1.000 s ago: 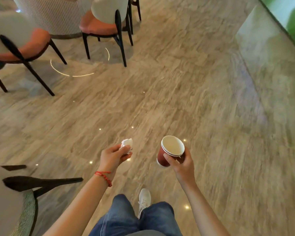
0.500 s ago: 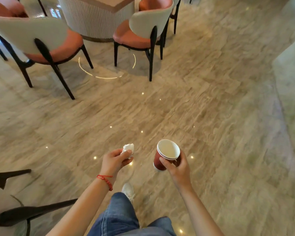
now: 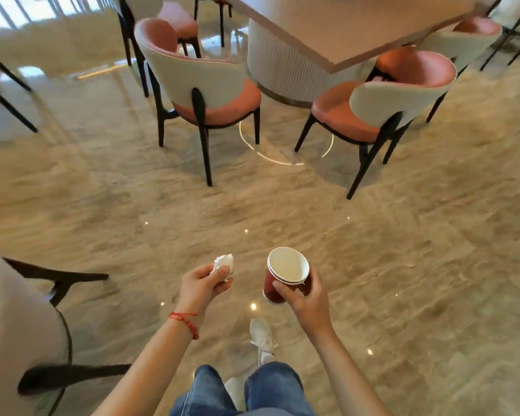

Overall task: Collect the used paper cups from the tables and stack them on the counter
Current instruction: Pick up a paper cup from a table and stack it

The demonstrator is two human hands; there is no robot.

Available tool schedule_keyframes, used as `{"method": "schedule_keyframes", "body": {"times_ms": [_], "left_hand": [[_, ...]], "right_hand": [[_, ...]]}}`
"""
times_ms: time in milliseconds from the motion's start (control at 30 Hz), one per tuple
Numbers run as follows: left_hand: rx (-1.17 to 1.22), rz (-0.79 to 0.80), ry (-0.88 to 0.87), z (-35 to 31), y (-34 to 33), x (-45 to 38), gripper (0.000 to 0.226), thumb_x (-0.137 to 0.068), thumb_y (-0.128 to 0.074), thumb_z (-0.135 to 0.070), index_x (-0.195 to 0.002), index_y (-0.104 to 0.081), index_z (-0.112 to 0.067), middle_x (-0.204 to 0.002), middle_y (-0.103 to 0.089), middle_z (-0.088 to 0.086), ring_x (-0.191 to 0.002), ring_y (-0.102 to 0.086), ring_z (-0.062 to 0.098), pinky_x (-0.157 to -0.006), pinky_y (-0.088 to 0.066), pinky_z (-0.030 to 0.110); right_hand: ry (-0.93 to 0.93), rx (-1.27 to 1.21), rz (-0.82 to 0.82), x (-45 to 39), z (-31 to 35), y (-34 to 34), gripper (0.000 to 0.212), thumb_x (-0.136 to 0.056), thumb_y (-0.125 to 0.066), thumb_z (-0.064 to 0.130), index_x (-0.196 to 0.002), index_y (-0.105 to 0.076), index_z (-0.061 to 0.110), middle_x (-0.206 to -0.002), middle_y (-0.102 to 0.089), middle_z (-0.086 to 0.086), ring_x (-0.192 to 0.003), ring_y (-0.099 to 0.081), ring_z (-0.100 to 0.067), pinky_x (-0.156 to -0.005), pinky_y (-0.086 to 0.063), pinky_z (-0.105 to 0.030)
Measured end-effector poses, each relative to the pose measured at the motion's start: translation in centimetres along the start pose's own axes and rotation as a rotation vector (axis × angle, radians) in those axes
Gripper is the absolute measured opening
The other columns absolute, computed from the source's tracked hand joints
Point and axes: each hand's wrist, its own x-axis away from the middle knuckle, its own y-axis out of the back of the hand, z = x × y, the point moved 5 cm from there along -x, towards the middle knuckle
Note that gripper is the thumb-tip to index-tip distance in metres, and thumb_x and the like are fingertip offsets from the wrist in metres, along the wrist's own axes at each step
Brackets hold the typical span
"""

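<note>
The right hand (image 3: 308, 298) curls around red paper cups (image 3: 282, 277) held over the floor (two nested rims, perhaps more). The left hand (image 3: 201, 283) pinches a crumpled napkin (image 3: 223, 264), half hidden by fingers. The table (image 3: 342, 31) runs off-frame.

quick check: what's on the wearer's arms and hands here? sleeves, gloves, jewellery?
Both forearms are bare: no sleeves in view and no gloves. The left hand has a thin red string bracelet at the wrist. The right hand and its wrist carry nothing: no watch or band shows. No rings can be made out on the fingers of either hand.
</note>
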Motion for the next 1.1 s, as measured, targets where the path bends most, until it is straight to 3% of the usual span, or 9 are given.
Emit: {"method": "schedule_keyframes", "body": {"times_ms": [233, 400, 600, 767, 867, 967, 1100], "left_hand": [[0.161, -0.207, -0.083, -4.9, 0.0, -4.6, 0.004, -0.083, -0.061, 0.000, -0.084, -0.064, 0.001, -0.080, -0.061, 0.013, -0.074, -0.061, 0.020, -0.057, -0.054, 0.016], [0.230, -0.306, -0.106, -7.1, 0.8, -6.9, 0.010, -0.083, -0.062, -0.001, -0.092, -0.065, 0.003, -0.082, -0.064, 0.012, -0.077, -0.063, 0.019, -0.058, -0.055, 0.017], [0.307, -0.407, -0.099, -9.9, 4.2, -11.2, 0.009, -0.083, -0.061, 0.000, -0.091, -0.064, 0.001, -0.082, -0.064, 0.013, -0.076, -0.063, 0.020, -0.058, -0.055, 0.017], [0.312, -0.429, -0.117, -14.6, 9.0, -17.3, 0.006, -0.082, -0.062, -0.001, -0.087, -0.066, -0.003, -0.081, -0.065, 0.013, -0.077, -0.063, 0.019, -0.056, -0.054, 0.016], [0.321, -0.456, -0.133, -18.7, 12.4, -20.8, 0.012, -0.082, -0.062, -0.001, -0.094, -0.064, 0.003, -0.081, -0.065, 0.012, -0.077, -0.063, 0.019, -0.057, -0.054, 0.016], [0.330, -0.454, -0.151, -22.7, 15.2, -23.7, 0.005, -0.083, -0.062, -0.001, -0.087, -0.065, -0.001, -0.080, -0.063, 0.012, -0.076, -0.062, 0.019, -0.058, -0.054, 0.016], [0.329, -0.474, -0.152, -27.0, 18.2, -27.1, 0.004, -0.082, -0.062, -0.002, -0.085, -0.066, -0.002, -0.079, -0.063, 0.013, -0.070, -0.062, 0.016, -0.060, -0.055, 0.015]], "right_hand": [[0.058, 0.017, 0.274, -10.7, 4.1, -4.1, 0.053, -0.067, -0.083, 0.013, -0.108, -0.056, 0.032, -0.107, -0.066, 0.011, -0.099, -0.062, -0.001, -0.084, -0.050, -0.019], [0.063, 0.046, 0.389, -16.2, 6.0, -7.6, 0.053, -0.068, -0.082, 0.009, -0.108, -0.054, 0.032, -0.106, -0.064, 0.011, -0.097, -0.062, 0.002, -0.085, -0.051, -0.020], [0.038, 0.069, 0.503, -20.7, 6.3, -14.6, 0.053, -0.069, -0.081, 0.008, -0.110, -0.054, 0.027, -0.107, -0.065, 0.008, -0.098, -0.062, -0.006, -0.081, -0.050, -0.017], [0.048, 0.074, 0.539, -25.6, 7.7, -23.3, 0.054, -0.069, -0.081, 0.006, -0.108, -0.054, 0.032, -0.107, -0.065, 0.011, -0.093, -0.062, 0.006, -0.077, -0.049, -0.012], [0.068, 0.066, 0.547, -28.5, 9.6, -29.0, 0.055, -0.069, -0.081, 0.008, -0.111, -0.053, 0.032, -0.108, -0.064, 0.012, -0.095, -0.062, 0.005, -0.076, -0.048, -0.010], [0.093, 0.063, 0.540, -31.1, 11.9, -33.8, 0.055, -0.069, -0.081, 0.012, -0.112, -0.053, 0.032, -0.108, -0.065, 0.011, -0.097, -0.062, 0.002, -0.078, -0.049, -0.012], [0.095, 0.062, 0.559, -34.3, 13.8, -38.9, 0.056, -0.070, -0.081, 0.010, -0.118, -0.053, 0.020, -0.109, -0.065, 0.009, -0.099, -0.062, -0.001, -0.082, -0.050, -0.016]]}}
